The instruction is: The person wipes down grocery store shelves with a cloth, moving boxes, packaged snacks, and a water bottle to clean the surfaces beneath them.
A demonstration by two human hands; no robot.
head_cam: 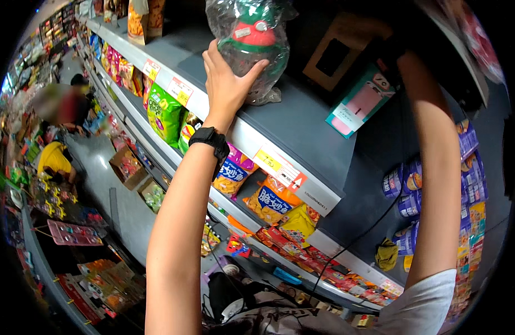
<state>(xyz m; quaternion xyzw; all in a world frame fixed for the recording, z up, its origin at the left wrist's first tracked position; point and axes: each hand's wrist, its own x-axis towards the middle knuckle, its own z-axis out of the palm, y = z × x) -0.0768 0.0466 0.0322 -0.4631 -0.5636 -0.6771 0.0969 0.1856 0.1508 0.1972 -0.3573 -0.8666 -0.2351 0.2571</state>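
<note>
My left hand (pixel 229 79), with a black band on its wrist, is wrapped around a clear plastic drinking bottle (pixel 254 34) with a red and green lid. A crinkled transparent bag encloses the bottle. It is over the grey upper shelf (pixel 299 125); whether its base rests there I cannot tell. My right hand (pixel 407 60) reaches into shadow at the upper right, and its fingers are hidden in the dark. Nearest to it are a teal and pink box (pixel 362 104) and a brown cardboard box (pixel 324 71) with a dark window.
Snack bags (pixel 269 201) fill the shelf below, behind price tags (pixel 278 167). Purple tubs (pixel 393 182) stand at the right. A black cable (pixel 358 236) hangs across the shelving. In the aisle (pixel 115 201) are cartons (pixel 127 165) and a person in yellow (pixel 54 159).
</note>
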